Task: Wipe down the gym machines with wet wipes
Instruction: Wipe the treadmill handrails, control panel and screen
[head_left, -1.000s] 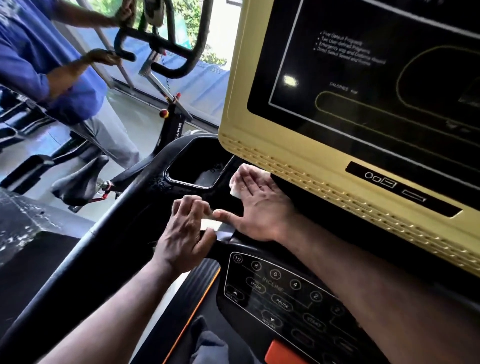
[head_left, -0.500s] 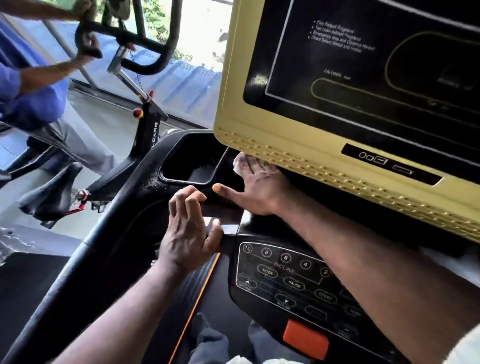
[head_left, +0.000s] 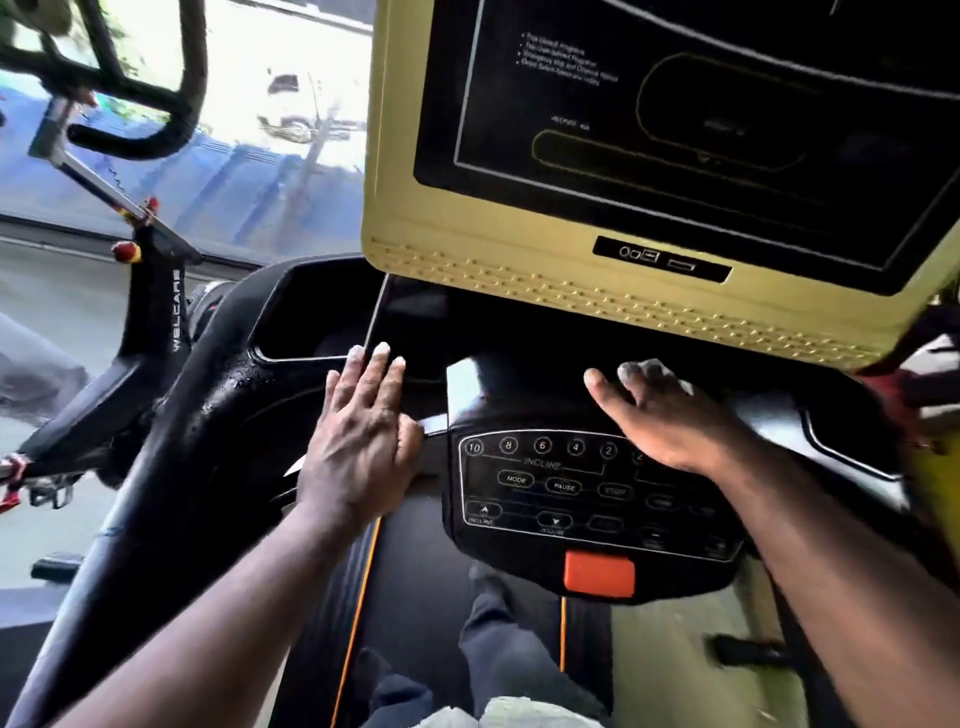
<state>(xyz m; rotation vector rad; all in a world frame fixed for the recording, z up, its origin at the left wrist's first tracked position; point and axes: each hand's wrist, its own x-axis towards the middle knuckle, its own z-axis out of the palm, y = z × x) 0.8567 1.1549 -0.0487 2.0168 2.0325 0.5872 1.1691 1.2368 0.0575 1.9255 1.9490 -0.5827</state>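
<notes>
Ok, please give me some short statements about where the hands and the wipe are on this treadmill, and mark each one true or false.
1. The right hand presses a white wipe on the console below the yellow display. True.
2. The left hand grips a wipe. False: it lies flat on the console, fingers straight, no wipe visible.
3. The orange button sits below the button panel. True.
4. The right hand rests on the orange button. False: it is up by the panel's top right corner.
</notes>
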